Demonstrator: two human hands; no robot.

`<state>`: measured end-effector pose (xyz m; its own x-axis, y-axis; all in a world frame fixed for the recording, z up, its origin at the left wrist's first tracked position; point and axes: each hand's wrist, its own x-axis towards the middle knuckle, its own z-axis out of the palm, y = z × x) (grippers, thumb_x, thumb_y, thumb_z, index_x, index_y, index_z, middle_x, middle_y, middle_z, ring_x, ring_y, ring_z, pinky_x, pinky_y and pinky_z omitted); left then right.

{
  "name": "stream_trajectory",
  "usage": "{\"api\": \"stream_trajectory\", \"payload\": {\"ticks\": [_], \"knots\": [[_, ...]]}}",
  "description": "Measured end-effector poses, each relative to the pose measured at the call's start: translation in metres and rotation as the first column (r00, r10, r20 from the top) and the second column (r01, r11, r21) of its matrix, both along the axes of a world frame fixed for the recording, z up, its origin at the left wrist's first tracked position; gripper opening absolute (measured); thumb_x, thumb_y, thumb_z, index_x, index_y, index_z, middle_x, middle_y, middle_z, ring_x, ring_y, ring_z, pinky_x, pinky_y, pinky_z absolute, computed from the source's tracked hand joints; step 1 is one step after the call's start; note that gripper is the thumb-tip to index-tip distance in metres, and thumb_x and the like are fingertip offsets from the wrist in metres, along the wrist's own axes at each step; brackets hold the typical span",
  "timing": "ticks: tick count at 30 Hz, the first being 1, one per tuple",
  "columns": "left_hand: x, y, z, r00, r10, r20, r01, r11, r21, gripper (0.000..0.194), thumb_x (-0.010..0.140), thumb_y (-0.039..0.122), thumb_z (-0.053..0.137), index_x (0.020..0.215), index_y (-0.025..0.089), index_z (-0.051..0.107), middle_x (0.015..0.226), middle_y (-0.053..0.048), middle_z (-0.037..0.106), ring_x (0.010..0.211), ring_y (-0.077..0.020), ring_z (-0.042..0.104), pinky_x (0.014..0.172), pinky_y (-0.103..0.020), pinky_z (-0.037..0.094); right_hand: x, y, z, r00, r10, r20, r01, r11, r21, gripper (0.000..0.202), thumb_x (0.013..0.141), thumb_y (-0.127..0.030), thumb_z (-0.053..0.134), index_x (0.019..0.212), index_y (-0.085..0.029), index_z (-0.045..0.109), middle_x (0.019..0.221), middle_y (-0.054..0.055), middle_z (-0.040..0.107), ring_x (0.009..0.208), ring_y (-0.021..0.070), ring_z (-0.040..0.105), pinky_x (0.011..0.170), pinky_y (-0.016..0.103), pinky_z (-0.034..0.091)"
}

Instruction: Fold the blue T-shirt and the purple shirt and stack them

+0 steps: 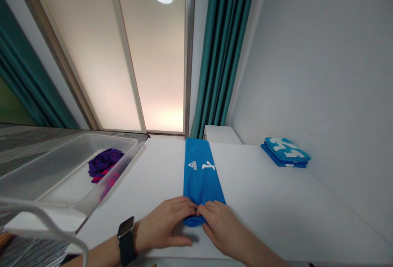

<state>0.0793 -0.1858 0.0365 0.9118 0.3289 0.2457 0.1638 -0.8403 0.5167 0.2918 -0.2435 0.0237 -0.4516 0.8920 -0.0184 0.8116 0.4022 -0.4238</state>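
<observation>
Right hand (222, 228) has fingers (215, 206) gripping near end of blue cloth (199, 181) on bench (270, 209), left hand (164, 222) touching it alongside, loosely open.

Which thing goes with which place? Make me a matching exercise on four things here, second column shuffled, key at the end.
1. long blue cloth
2. folded blue-and-white stack
3. purple cloth
4. watch

A. inside the translucent bin
B. on the left wrist
C. touched by the left hand and right hand
D. on the white table, near the wall

Pairs: 1-C, 2-D, 3-A, 4-B
</observation>
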Motion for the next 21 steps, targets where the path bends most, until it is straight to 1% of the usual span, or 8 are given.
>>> {"api": "stream_trajectory", "payload": {"ticks": [2, 4, 7, 11, 14, 16, 17, 21], "knots": [[0.001, 0.002, -0.005, 0.999, 0.037, -0.018, -0.037, 0.999, 0.009, 0.03, 0.093, 0.035, 0.057, 0.12, 0.023, 0.055, 0.114, -0.008, 0.066, 0.107, -0.0213, 0.059, 0.097, -0.032, 0.045, 0.003, 0.005, 0.005, 1.0, -0.001, -0.024, 0.0, 0.999, -0.037, 0.021, 0.087, -0.015, 0.051, 0.105, -0.022, 0.059, 0.101, 0.004, 0.067, 0.095, 0.0207, 0.062, 0.081, 0.029, 0.039], [0.003, 0.003, -0.011, 0.995, 0.098, -0.025, -0.098, 0.995, 0.002, 0.022, 0.095, 0.03, 0.053, 0.115, 0.022, 0.058, 0.108, -0.007, 0.068, 0.102, -0.0197, 0.061, 0.092, -0.029, 0.046, 0.006, 0.012, 0.01, 0.999, 0.01, -0.052, -0.014, 0.997, -0.07, 0.019, 0.087, -0.017, 0.051, 0.103, -0.023, 0.059, 0.098, 0.003, 0.069, 0.092, 0.0203, 0.063, 0.076, 0.027, 0.038], [0.007, 0.008, -0.017, 0.983, 0.18, -0.019, -0.181, 0.982, -0.049, 0.018, 0.096, 0.034, 0.052, 0.103, 0.021, 0.062, 0.098, -0.006, 0.068, 0.091, -0.0173, 0.062, 0.081, -0.025, 0.047, 0.008, 0.025, 0.019, 0.996, 0.04, -0.085, -0.049, 0.992, -0.113, 0.016, 0.087, -0.019, 0.052, 0.099, -0.024, 0.06, 0.095, 0.002, 0.07, 0.09, 0.0198, 0.064, 0.071, 0.025, 0.036], [0.013, 0.022, -0.012, 0.966, 0.256, -0.039, -0.259, 0.948, -0.184, 0.032, 0.099, 0.039, 0.043, 0.087, 0.019, 0.065, 0.081, -0.003, 0.066, 0.074, -0.0132, 0.06, 0.069, -0.021, 0.044, 0.014, 0.045, 0.036, 0.992, 0.03, -0.12, -0.053, 0.981, -0.187, 0.013, 0.087, -0.024, 0.054, 0.097, -0.024, 0.063, 0.092, 0.002, 0.07, 0.086, 0.0188, 0.063, 0.068, 0.025, 0.035], [0.015, 0.031, -0.006, 0.948, 0.309, -0.075, -0.317, 0.9, -0.3, 0.036, 0.098, 0.043, 0.044, 0.083, 0.018, 0.065, 0.074, -0.001, 0.065, 0.066, -0.0117, 0.056, 0.063, -0.019, 0.042, 0.028, 0.052, 0.043, 0.992, 0.007, -0.124, -0.039, 0.966, -0.256, 0.027, 0.082, -0.027, 0.061, 0.109, -0.025, 0.062, 0.099, 0.002, 0.071, 0.088, 0.02, 0.063, 0.071, 0.026, 0.037], [0.015, 0.034, -0.005, 0.942, 0.321, -0.099, -0.335, 0.877, -0.344, 0.038, 0.098, 0.045, 0.043, 0.081, 0.017, 0.064, 0.071, 0.0, 0.063, 0.062, -0.0113, 0.054, 0.06, -0.019, 0.04, 0.04, 0.05, 0.041, 0.991, -0.003, -0.137, -0.037, 0.957, -0.287, 0.037, 0.08, -0.029, 0.064, 0.117, -0.026, 0.061, 0.109, 0.004, 0.069, 0.095, 0.022, 0.063, 0.078, 0.028, 0.039], [0.015, 0.035, -0.005, 0.943, 0.316, -0.106, -0.333, 0.875, -0.351, 0.04, 0.098, 0.046, 0.042, 0.081, 0.017, 0.064, 0.07, 0.0, 0.063, 0.062, -0.0112, 0.053, 0.059, -0.019, 0.039, 0.046, 0.048, 0.038, 0.989, -0.008, -0.148, -0.036, 0.954, -0.297, 0.038, 0.08, -0.03, 0.064, 0.118, -0.025, 0.061, 0.113, 0.005, 0.068, 0.099, 0.0228, 0.062, 0.082, 0.029, 0.04], [0.01, 0.031, -0.007, 0.964, 0.247, -0.095, -0.264, 0.905, -0.332, 0.04, 0.098, 0.046, 0.041, 0.085, 0.018, 0.066, 0.078, -0.003, 0.066, 0.067, -0.0123, 0.057, 0.064, -0.019, 0.042, 0.054, 0.028, 0.022, 0.982, -0.016, -0.186, -0.042, 0.951, -0.306, 0.026, 0.087, -0.028, 0.055, 0.112, -0.022, 0.064, 0.115, 0.007, 0.067, 0.106, 0.0228, 0.058, 0.091, 0.03, 0.037]]}}
